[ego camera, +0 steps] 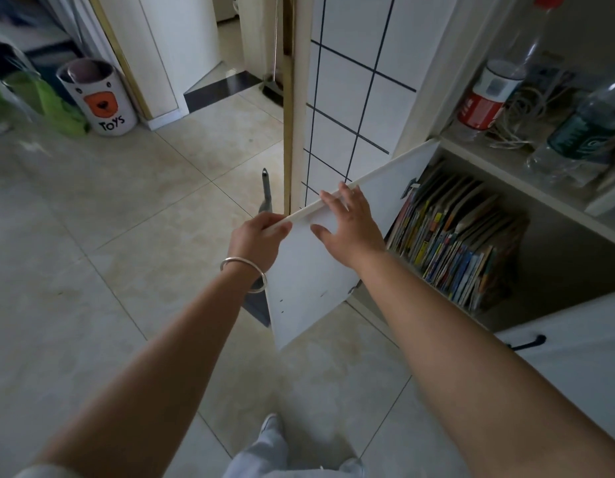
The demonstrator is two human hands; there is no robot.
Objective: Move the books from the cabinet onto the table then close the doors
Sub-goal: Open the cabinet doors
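A row of several colourful books (451,243) stands leaning in the lower compartment of a white cabinet (554,215) at the right. The cabinet's left door (316,270) is swung wide open toward me. My left hand (258,241), with a silver bangle on the wrist, grips the door's top edge near its outer corner. My right hand (351,222) lies over the same edge a little further along, fingers spread and fairly straight on the door. The right door (575,360), with a dark handle, stands open at the lower right.
On the shelf above the books are a red-and-white can (485,98), plastic bottles (588,125) and a tangle of cord. A white "TOYS" bin (99,98) and green bag stand at the far left. A tiled wall panel (351,108) and a dustpan handle (266,191) are behind the door.
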